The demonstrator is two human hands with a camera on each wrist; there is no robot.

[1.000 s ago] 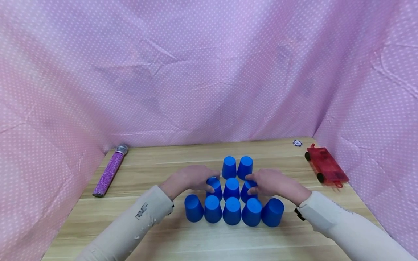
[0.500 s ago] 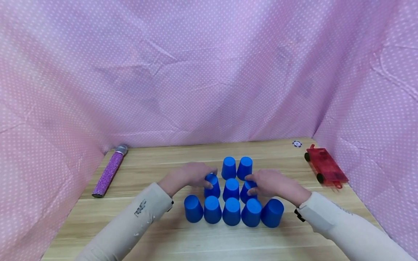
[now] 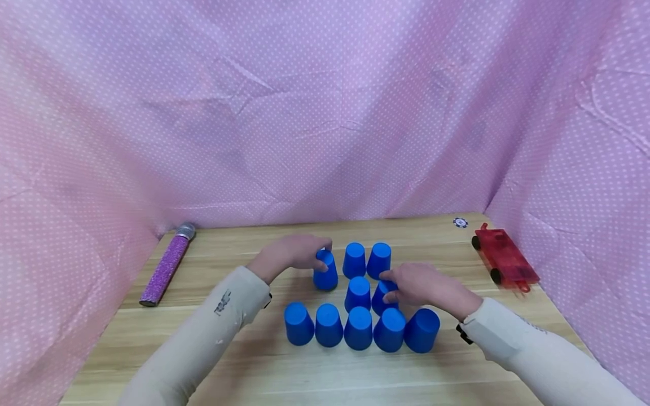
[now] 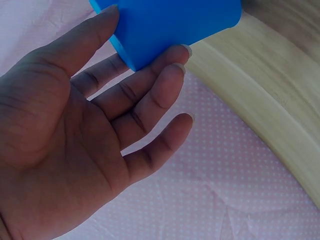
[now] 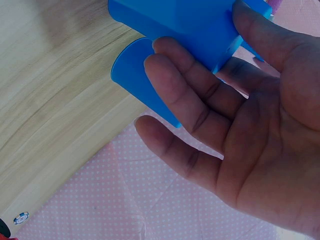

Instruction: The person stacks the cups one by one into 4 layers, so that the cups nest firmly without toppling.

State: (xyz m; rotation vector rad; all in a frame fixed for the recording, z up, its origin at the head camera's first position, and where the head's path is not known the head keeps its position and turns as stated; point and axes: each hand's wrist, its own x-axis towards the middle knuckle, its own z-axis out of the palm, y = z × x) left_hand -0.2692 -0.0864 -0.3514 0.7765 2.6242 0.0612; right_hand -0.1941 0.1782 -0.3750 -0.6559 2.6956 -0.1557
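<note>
Blue cups stand upside down in rows on the wooden table. My left hand [image 3: 297, 252] holds one blue cup [image 3: 325, 272] between thumb and fingers, just left of the two back cups [image 3: 354, 260]. In the left wrist view that held cup [image 4: 175, 25] sits between the thumb and fingertips. My right hand [image 3: 416, 285] grips the right cup [image 3: 384, 299] of the middle row, its thumb on the near side. The right wrist view shows this cup [image 5: 185, 30] pinched, with another blue cup [image 5: 140, 80] behind the fingers. A middle cup [image 3: 358, 295] stands beside it.
A front row of several blue cups [image 3: 359, 330] stands nearest me. A purple glitter microphone [image 3: 167, 268] lies at the left. On the right are a red toy cart [image 3: 506, 256] and a poker chip [image 3: 460, 223]. Pink dotted cloth [image 3: 325, 113] hangs behind the wooden table [image 3: 244, 242].
My left hand has carried its cup from the left of the middle row back and slightly left, beside the back pair. The right hand has stayed on its cup.
</note>
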